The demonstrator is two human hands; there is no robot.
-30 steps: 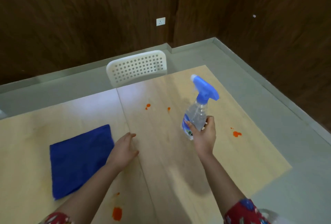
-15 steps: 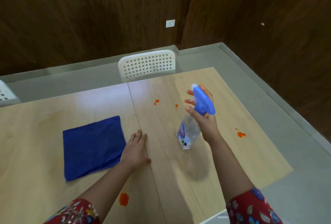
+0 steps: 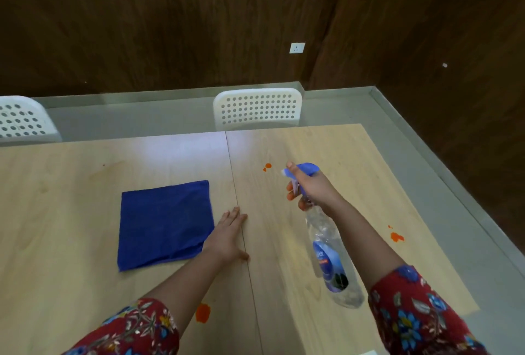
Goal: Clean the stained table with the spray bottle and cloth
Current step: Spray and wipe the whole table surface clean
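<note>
My right hand (image 3: pixel 311 188) grips the neck and blue trigger of a clear spray bottle (image 3: pixel 328 249), held above the light wooden table (image 3: pixel 71 212) with its nozzle pointing away toward an orange stain (image 3: pixel 266 167). More orange stains sit at the right (image 3: pixel 397 236) and near the front (image 3: pixel 202 312). A folded blue cloth (image 3: pixel 164 222) lies flat left of centre. My left hand (image 3: pixel 229 234) rests flat on the table with straight fingers, just right of the cloth's edge.
A seam (image 3: pixel 237 204) runs between the two tabletops. Two white perforated chairs stand behind the table, one at centre (image 3: pixel 258 108) and one at far left (image 3: pixel 21 120). Dark wood walls enclose the corner. The table's right edge drops to grey floor (image 3: pixel 443 184).
My right hand shifted from the bottle's body to its trigger head and tipped the nozzle forward and down toward the far stain. The left hand flattened beside the cloth. The view rose.
</note>
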